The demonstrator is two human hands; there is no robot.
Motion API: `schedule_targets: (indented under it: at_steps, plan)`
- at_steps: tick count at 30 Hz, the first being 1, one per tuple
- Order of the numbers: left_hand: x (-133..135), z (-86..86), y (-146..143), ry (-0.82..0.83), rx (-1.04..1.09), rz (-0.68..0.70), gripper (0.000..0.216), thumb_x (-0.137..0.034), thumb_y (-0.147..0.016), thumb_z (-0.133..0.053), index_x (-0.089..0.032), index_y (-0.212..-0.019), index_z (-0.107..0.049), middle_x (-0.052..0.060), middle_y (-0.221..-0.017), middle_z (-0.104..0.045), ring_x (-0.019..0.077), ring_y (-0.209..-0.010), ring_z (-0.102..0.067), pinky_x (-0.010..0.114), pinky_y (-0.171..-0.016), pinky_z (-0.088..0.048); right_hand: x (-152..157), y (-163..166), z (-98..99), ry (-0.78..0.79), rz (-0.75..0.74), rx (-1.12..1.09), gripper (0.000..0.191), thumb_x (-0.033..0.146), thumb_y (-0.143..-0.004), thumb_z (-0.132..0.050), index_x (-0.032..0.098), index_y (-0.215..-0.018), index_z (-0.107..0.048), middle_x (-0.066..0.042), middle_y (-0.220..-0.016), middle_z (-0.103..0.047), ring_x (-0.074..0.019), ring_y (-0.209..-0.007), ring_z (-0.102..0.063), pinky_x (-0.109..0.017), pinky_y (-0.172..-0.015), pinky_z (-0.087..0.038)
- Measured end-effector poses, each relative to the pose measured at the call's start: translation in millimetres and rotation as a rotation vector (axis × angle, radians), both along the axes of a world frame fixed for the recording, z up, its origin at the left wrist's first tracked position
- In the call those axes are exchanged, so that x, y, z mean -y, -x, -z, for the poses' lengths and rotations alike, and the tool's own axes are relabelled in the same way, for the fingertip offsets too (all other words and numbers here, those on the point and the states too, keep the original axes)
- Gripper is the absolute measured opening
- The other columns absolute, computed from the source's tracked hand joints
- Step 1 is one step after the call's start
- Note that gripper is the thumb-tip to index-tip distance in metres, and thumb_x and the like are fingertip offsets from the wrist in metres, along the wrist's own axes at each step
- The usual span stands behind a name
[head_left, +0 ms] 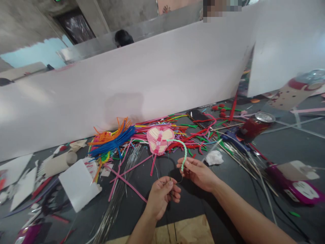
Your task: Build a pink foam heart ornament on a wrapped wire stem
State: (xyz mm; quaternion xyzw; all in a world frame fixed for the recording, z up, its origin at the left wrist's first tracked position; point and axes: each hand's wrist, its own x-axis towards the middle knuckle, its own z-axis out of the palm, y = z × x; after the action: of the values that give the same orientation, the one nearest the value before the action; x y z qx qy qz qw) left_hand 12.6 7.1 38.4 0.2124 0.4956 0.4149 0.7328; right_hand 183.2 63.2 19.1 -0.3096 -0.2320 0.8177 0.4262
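Note:
A curved, pale green twisted pipe cleaner [185, 148] has its lower end pinched between the thumb and fingers of my right hand [199, 173]. Below and to the left of it, my left hand [164, 196] closes on a thin dark wire [169, 162] that runs up and down past the fingers. Another bit of wire seems to link the two hands. Just beyond them lies a pink and cream flower-like piece [159, 139] made of pipe cleaners; the green one's upper end overlaps its right side in view.
Blue pipe cleaners [114, 140] and many other colours are heaped along the white partition [152, 74]. Loose wires [111, 206] spread at left. On the right are a red can [257, 125], crumpled tissue [214, 157], a purple power strip [291, 186] and a phone [200, 118].

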Motion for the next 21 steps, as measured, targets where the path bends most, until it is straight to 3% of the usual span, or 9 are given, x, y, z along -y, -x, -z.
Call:
schedule_targets:
  at_steps: [10,16,21]
  plan:
    - [1.6,0.1,-1.4,0.009,0.01,0.021,0.031,-0.035,-0.067,-0.075,-0.011,-0.078,-0.06,0.005,-0.061,-0.068,0.0116,-0.046,-0.06,0.021,-0.044,-0.048,0.0,1.9,1.9,-0.038,0.015,0.024,0.023,0.036,-0.068,-0.077,0.017,-0.075,-0.066,0.001,-0.071,-0.061,-0.0078,-0.059,-0.051,-0.022,-0.059,-0.042]
    - [1.4,-1.5,-1.7,0.01,0.001,0.01,0.032,-0.036,-0.067,-0.075,-0.011,-0.078,-0.06,0.005,-0.062,-0.068,0.0111,-0.047,-0.06,0.021,-0.046,-0.048,0.5,3.9,3.0,0.007,0.035,0.062,0.027,0.04,-0.07,-0.075,0.018,-0.084,-0.067,-0.001,-0.078,-0.064,-0.0088,-0.062,-0.053,-0.023,-0.061,-0.042]
    - [0.7,-0.9,-1.8,0.015,0.007,0.013,0.032,-0.036,-0.066,-0.076,-0.011,-0.078,-0.06,0.005,-0.062,-0.068,0.0117,-0.048,-0.061,0.021,-0.046,-0.049,1.1,4.2,0.9,-0.061,0.06,0.145,0.029,0.041,-0.067,-0.076,0.018,-0.081,-0.067,0.002,-0.069,-0.057,-0.0078,-0.055,-0.046,-0.023,-0.056,-0.039]
